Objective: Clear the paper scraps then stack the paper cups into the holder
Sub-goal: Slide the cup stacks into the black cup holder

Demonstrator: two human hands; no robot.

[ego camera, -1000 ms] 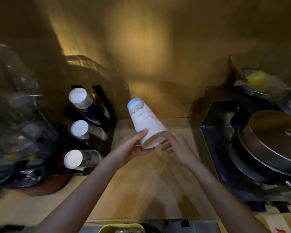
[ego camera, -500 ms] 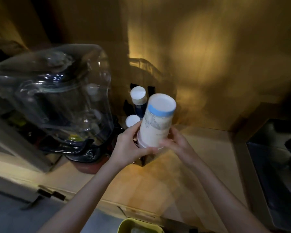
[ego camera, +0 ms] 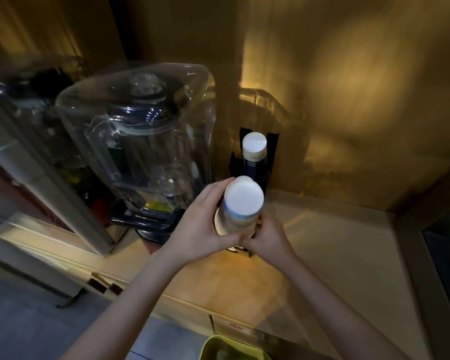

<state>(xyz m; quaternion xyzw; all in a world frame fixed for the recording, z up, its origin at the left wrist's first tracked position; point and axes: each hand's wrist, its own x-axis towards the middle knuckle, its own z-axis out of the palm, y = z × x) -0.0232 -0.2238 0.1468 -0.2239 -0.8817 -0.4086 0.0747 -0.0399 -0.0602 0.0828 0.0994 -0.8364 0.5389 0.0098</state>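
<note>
An upside-down stack of white paper cups (ego camera: 240,206) with a blue band near its base sits between both hands, over the front slot of the black cup holder (ego camera: 272,152). My left hand (ego camera: 202,224) wraps the stack's left side. My right hand (ego camera: 266,236) grips it low on the right. Behind it, another cup stack (ego camera: 254,148) with a white base stands in the holder's back slot. A third white cup base (ego camera: 242,179) peeks out just behind the held stack. The holder's front part is hidden by my hands.
A large clear blender jar under a transparent cover (ego camera: 140,141) stands just left of the holder on the wooden counter (ego camera: 335,242). A yellow-green bin rim (ego camera: 231,346) shows below the counter edge. A dark metal appliance (ego camera: 447,255) is at the right edge.
The cup stack has turned from tilted to upright, base up, and come down over the holder's front slot. The view swung left, bringing the blender in.
</note>
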